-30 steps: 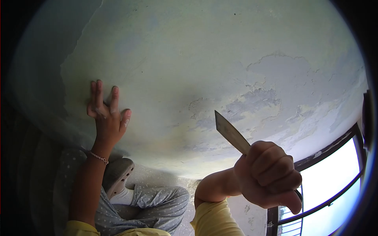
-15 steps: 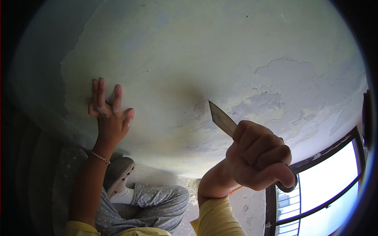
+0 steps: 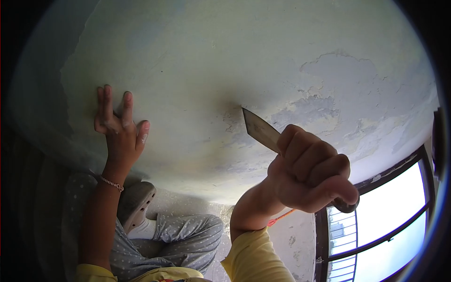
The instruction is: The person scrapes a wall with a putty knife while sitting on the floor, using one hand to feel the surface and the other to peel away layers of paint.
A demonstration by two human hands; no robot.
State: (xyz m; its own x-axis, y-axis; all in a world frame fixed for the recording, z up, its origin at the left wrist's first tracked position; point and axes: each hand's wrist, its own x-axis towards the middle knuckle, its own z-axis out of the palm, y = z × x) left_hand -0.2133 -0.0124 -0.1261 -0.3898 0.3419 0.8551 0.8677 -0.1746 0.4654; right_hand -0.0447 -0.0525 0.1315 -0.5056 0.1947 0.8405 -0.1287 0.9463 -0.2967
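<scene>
My right hand [image 3: 312, 171] is wrapped round the handle of a scraper [image 3: 260, 130], and the dark rounded handle end sticks out below the fist. The wide metal blade slants up and left, its edge at a rough, chipped spot on the pale painted wall [image 3: 197, 61]. Whether the blade presses into the paint is hard to make out. Over on the left, my left hand [image 3: 120, 120] rests against the wall with its fingers spread. White dust marks its fingers, and a bracelet [image 3: 112, 183] circles the wrist.
Peeling paint [image 3: 310, 113] spreads across the wall right of the blade. A dark-framed window [image 3: 380, 211] with bars stands at lower right. My bent leg in dotted grey trousers [image 3: 188, 235] and a clog [image 3: 136, 204] are below, close to the wall. Something orange [image 3: 282, 216] shows behind my right arm.
Both hands and the scraper appear slightly higher and further left in view, while the wall marks have shifted the same way. The grip on the scraper is unchanged.
</scene>
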